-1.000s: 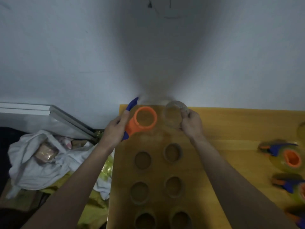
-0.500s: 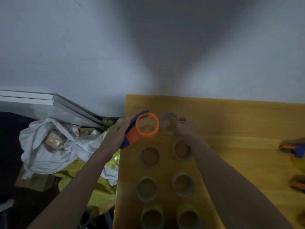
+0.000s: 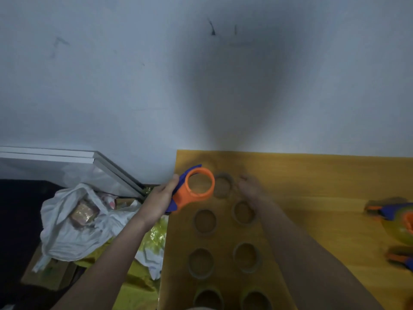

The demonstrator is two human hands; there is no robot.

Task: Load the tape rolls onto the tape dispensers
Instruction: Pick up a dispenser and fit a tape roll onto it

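Table (image 3: 312, 180) is running w/ its left edge just right of the left wrist and its far edge meeting the wall (image 3: 134, 86); bare tabletop is lying open btwn the right arm and the loaded dispensers (image 3: 400, 218) at the right edge. Off the left edge, a white bag (image 3: 73, 222) is sitting on yellow plastic (image 3: 154, 236).

Left hand (image 3: 159, 201) is gripping the dispenser (image 3: 192, 191) by its blue handle, orange ring tilting up over the table's far-left corner. A roll (image 3: 223, 185) is sitting just right of that ring, btwn the two hands. Right hand (image 3: 250, 191) is blurring; fingers are curling toward the roll, but can't tell if they're gripping it. More rolls (image 3: 204, 221) are lying flat in two columns, running nearer btwn the forearms. Both arms are reaching fwd, converging at the far end.
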